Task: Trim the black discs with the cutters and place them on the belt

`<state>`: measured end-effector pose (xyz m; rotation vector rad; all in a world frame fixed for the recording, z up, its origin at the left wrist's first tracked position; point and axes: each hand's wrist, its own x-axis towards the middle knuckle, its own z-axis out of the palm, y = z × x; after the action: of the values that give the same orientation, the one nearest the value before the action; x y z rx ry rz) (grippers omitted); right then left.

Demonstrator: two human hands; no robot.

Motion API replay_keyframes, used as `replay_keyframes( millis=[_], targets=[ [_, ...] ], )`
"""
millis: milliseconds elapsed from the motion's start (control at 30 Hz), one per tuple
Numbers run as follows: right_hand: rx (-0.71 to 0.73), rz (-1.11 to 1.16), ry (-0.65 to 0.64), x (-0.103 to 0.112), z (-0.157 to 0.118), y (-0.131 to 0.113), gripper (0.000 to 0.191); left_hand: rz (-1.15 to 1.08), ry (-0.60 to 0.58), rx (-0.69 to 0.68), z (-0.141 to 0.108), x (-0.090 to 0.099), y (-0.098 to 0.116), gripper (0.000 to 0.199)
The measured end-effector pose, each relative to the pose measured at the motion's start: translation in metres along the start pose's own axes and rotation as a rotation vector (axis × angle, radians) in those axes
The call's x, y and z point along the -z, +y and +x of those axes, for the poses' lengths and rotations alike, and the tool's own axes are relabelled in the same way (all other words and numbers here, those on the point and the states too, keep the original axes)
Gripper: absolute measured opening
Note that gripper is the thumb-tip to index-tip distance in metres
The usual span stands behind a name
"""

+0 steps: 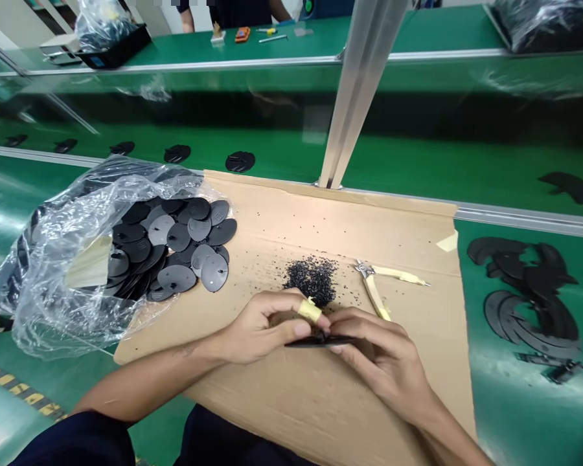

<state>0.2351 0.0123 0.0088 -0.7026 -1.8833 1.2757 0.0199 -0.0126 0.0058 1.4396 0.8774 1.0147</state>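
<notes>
Both hands meet over the cardboard sheet [291,395], holding one thin black part [315,341] seen nearly edge-on. My left hand [272,323], with yellow tape round a finger, grips its left side between thumb and fingers. On its right side, my right hand [379,349] pinches the part, thumb below and fingers above. The fingertips hide a small raised bit on top of it. Just beyond the hands lies a pile of tiny black pieces [313,279]. Nippers with yellowish handles [377,294] rest to the right of the pile.
At the left, a clear plastic bag [63,259] spills many black oval discs [177,278]. Curved black parts [539,285] lie on the green table at right. A metal post [359,97] rises behind the cardboard; black parts [240,161] sit in a row beyond. A person [243,13] is across.
</notes>
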Motion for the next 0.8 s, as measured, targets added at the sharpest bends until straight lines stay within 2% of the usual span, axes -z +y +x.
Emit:
replay_keyframes(
  millis=[67, 200, 367, 500, 667, 800],
  targets=[
    [-0.006, -0.017, 0.009, 0.000, 0.000, 0.000, 0.011, -0.026, 0.023, 0.043, 0.000, -0.001, -0.001, 0.030],
    [0.035, -0.044, 0.025, 0.002, -0.001, 0.000, 0.016, -0.013, 0.018, 0.011, 0.000, -0.004, -0.001, 0.023],
    [0.135, 0.013, -0.067, 0.004, 0.000, 0.001, 0.010, 0.043, -0.147, 0.006, 0.003, 0.000, 0.006, 0.018],
    [0.228, -0.061, -0.042, 0.004, -0.002, 0.002, 0.009, 0.006, -0.205, 0.029, 0.004, 0.000, 0.008, 0.020],
    [0.320, -0.295, 0.059, 0.001, -0.009, 0.000, 0.007, -0.098, -0.164, 0.081, 0.004, -0.002, 0.007, 0.024],
    [0.335, -0.498, 0.195, -0.002, -0.014, -0.004, 0.014, -0.124, -0.134, 0.062, 0.003, -0.004, 0.005, 0.047]
  ],
)
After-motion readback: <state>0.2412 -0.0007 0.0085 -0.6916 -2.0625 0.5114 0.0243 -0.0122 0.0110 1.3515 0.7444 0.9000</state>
